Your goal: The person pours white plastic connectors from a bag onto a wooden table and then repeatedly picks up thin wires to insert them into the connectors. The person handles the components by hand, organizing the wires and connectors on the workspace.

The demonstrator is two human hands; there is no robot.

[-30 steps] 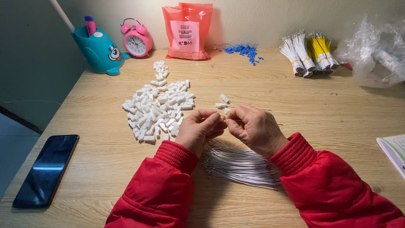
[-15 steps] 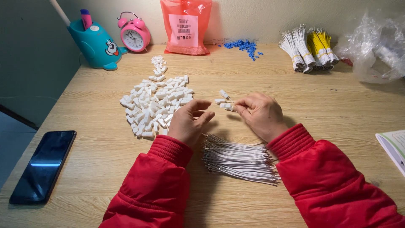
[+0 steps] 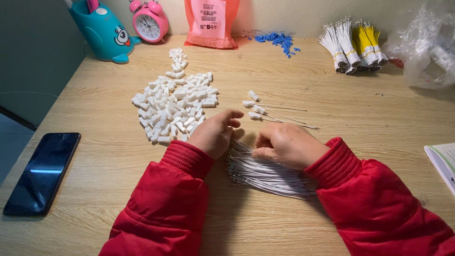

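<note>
A bundle of thin white wires (image 3: 268, 175) lies on the wooden table (image 3: 332, 109) in front of me. My right hand (image 3: 286, 144) rests on the bundle's top edge with its fingers curled into the wire ends. My left hand (image 3: 214, 132) sits just left of it, fingers bent, its tips over the bundle's left end. Whether either hand pinches a wire is hidden. A heap of small white plastic connectors (image 3: 173, 106) spreads out beyond my left hand. Three wires with connectors fitted (image 3: 258, 110) lie apart, just past my hands.
A dark phone (image 3: 41, 171) lies at the left edge. At the back stand a teal pen holder (image 3: 102, 31), a pink alarm clock (image 3: 149, 21), an orange bag (image 3: 211, 21), blue bits (image 3: 279, 41), white and yellow wire bundles (image 3: 353, 45) and clear plastic wrap (image 3: 424, 45). A paper sheet (image 3: 443, 161) lies right.
Both hands came down from near the loose connectors to the wire bundle. A wire with its connector, held a second ago, now lies with the others past my hands.
</note>
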